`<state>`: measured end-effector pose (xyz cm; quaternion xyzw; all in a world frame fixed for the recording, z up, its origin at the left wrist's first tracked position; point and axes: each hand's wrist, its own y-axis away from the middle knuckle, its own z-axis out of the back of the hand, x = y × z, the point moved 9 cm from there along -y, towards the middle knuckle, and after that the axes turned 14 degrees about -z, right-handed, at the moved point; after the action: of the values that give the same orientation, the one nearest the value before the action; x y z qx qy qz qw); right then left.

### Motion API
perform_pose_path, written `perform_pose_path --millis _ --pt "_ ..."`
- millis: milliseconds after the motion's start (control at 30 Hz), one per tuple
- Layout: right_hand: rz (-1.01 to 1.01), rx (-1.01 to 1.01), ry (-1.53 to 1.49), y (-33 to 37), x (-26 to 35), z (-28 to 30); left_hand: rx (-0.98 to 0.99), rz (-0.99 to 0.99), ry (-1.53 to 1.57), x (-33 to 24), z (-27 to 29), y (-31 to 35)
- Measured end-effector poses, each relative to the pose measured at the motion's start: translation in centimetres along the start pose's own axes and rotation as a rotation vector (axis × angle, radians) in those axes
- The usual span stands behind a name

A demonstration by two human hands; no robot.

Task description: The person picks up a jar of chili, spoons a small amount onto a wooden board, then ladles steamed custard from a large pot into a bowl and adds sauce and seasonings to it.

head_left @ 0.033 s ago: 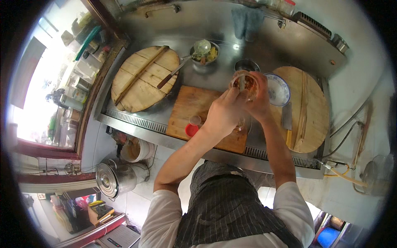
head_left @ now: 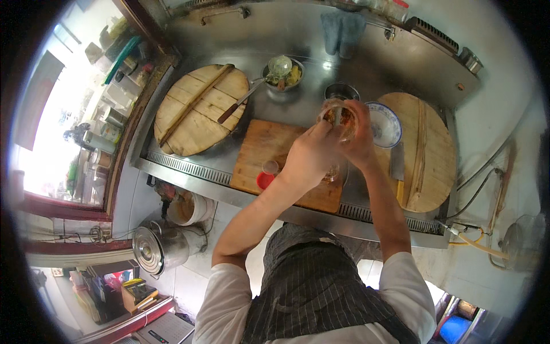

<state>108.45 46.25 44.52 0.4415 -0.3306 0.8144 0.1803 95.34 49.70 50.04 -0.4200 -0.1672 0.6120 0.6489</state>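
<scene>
Over the wooden cutting board (head_left: 258, 146), my right hand (head_left: 361, 135) is wrapped round a clear jar (head_left: 348, 127) with reddish-brown contents. The jar's open mouth faces up toward me. My left hand (head_left: 309, 157) is at the near left side of the mouth, its fingers closed. A pale, narrow strip shows inside the jar near those fingertips; I cannot make out what it is. Below my hands, a clear glass-like item (head_left: 332, 173) is partly covered by my left hand. A red lid (head_left: 265, 180) lies on the board's left part, beside a small clear round piece (head_left: 270, 167).
A white bowl with a blue rim (head_left: 394, 137) and a yellow-handled knife (head_left: 397, 163) are at the right, by a round wooden lid (head_left: 438, 155). Another wooden lid (head_left: 189, 117) is at the left. A ladle (head_left: 240, 103) leans on a metal bowl of food (head_left: 294, 76). Beyond the jar is another metal bowl (head_left: 342, 90).
</scene>
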Motion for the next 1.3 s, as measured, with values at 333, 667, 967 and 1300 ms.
perform_pose_path --millis 333,667,967,1300 --pt "0.041 0.265 0.032 -0.2 0.3 2.4 0.33 -0.401 -0.058 -3.0 1.2 -1.0" --pt "0.142 0.301 0.216 0.2 2.3 3.3 0.375 -0.501 -0.261 -4.5 -1.1 0.4" --pt "0.123 0.315 0.241 2.4 0.5 1.8 0.176 -0.087 0.037 -2.1 -3.3 3.7" --pt "-0.049 0.4 0.075 4.6 -5.0 -0.4 -0.213 0.693 0.66 5.5 -6.7 10.2"
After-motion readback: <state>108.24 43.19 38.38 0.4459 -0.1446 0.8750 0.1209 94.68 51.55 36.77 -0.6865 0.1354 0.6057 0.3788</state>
